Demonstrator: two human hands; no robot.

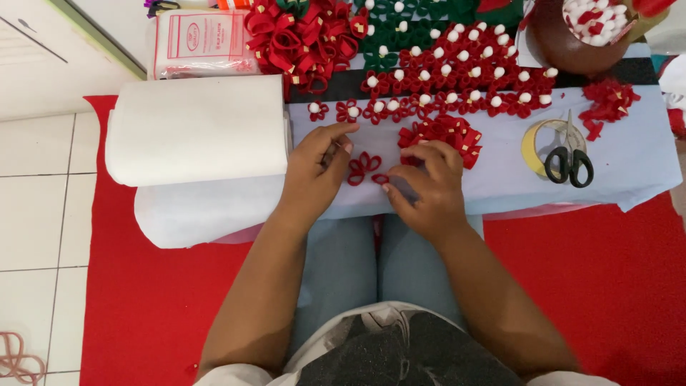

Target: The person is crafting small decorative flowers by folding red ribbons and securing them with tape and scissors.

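Close to the person's lap, on the pale blue cloth [500,179], both hands work at a little red ribbon flower [363,166]. Left hand [314,168] rests just beside the flower, its fingers curled together, pressing down near the petals. Right hand [425,187] pinches a small red petal piece [380,179] between its fingertips, right by the flower. Behind the right hand sits a heap of loose red petals [446,134]. Black scissors [569,159] lie on a yellow tape roll [537,143] off to the right. A fat white fabric roll [196,129] lies to the left. Farther back are rows of finished red flowers with white middles [457,75]
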